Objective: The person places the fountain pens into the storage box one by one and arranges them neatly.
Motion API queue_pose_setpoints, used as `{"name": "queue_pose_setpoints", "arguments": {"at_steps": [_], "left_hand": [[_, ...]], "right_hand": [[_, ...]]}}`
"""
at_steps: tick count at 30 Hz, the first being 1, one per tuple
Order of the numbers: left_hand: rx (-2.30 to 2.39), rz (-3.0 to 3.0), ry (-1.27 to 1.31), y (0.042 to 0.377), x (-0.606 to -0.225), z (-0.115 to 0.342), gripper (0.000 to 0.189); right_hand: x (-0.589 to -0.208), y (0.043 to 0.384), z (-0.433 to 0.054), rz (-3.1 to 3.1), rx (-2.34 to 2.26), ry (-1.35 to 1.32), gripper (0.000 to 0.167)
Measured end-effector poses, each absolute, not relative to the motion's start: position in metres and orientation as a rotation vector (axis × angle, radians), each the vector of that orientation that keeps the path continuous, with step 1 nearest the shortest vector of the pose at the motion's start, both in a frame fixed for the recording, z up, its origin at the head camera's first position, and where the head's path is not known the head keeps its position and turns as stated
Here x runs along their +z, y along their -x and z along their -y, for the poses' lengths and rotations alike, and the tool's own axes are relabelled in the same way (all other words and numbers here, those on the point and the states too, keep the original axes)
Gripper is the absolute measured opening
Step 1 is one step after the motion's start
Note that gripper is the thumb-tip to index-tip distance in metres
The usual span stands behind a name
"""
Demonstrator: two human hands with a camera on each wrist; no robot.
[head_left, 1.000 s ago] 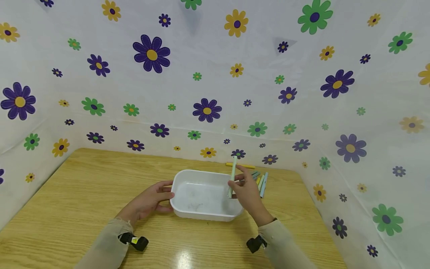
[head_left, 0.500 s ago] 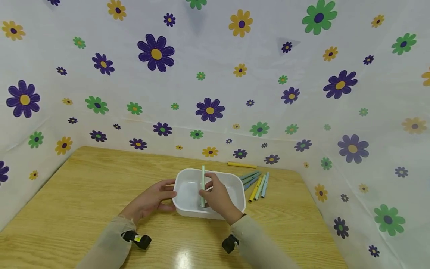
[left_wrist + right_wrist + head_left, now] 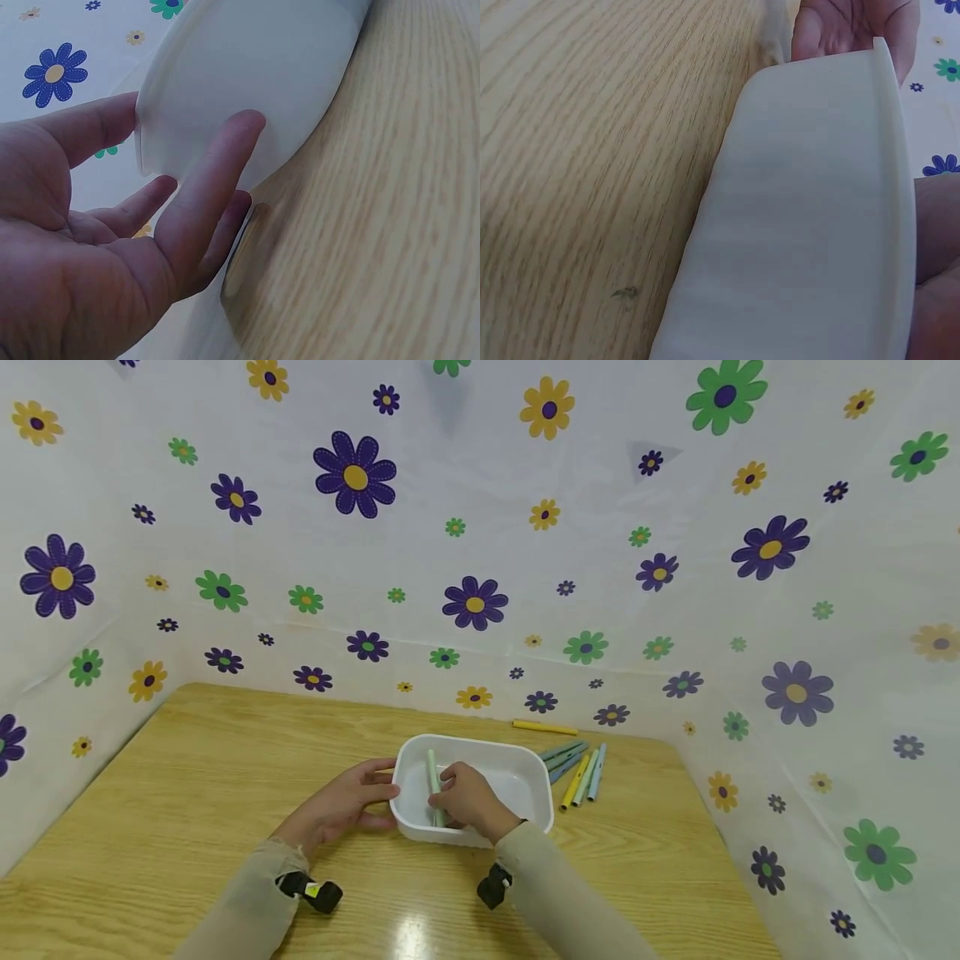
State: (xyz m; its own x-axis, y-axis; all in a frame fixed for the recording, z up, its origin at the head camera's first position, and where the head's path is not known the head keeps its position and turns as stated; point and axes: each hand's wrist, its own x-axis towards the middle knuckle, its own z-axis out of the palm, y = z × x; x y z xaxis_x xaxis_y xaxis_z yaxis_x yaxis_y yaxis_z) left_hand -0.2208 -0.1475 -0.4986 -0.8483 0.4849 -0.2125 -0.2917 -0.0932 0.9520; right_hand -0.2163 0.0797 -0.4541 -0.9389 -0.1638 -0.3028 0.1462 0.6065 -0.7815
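At the far left, white sheeting point(image 3: 285, 543) printed with purple, green and yellow daisies wraps the work area, smooth in places and faintly creased near its base. Below it spreads the counter point(image 3: 247, 752), wood-patterned with fine, wavy yellow-brown grain. A beige left sleeve point(image 3: 240, 902), frayed at the cuff, carries a small black device point(image 3: 311, 891). The left hand point(image 3: 341, 797) has its fingers loosely extended, touching the rim and end wall of a white tray point(image 3: 517, 789); it does not curl round it. The tray is a rounded rectangle with a glossy interior, sloping sides and a narrow lip.

In the left part of the tray, a pale green pen point(image 3: 432, 772) is slim, straight and smooth, its length running away from the person. The right hand point(image 3: 468, 797) pinches it between thumb and fingers; whether its lower end touches the tray floor cannot be told. Beyond the tray's right end, several similar pens point(image 3: 575, 782) in grey-green, blue, yellow and pale green lie close together on the counter, while a yellow pen point(image 3: 545, 727) lies farther back, beside the sheeting.
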Motion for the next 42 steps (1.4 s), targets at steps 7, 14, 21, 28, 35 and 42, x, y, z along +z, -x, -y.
{"name": "queue_pose_setpoints", "arguments": {"at_steps": [7, 14, 21, 28, 35, 42], "left_hand": [[1.987, -1.675, -0.219, 0.222, -0.497, 0.146, 0.073], [1.990, -1.665, -0.224, 0.222, -0.495, 0.145, 0.073], [1.989, -1.665, -0.231, 0.221, -0.492, 0.145, 0.074], [1.989, -1.681, -0.217, 0.222, -0.493, 0.146, 0.072], [1.984, -1.678, -0.239, 0.223, -0.499, 0.146, 0.072], [1.981, -1.686, -0.220, 0.223, -0.503, 0.147, 0.071]], "right_hand": [[-0.458, 0.221, -0.073, -2.633, -1.107, 0.051, 0.026], [-0.457, 0.224, -0.071, -2.685, -1.038, 0.056, 0.022], [-0.455, 0.227, -0.065, -2.588, -1.090, -0.006, 0.024], [-0.458, 0.229, -0.057, -2.572, -1.092, 0.017, 0.026], [-0.458, 0.226, -0.058, -2.539, -1.103, -0.009, 0.025], [-0.455, 0.226, -0.064, -2.500, -1.071, 0.017, 0.029]]}}
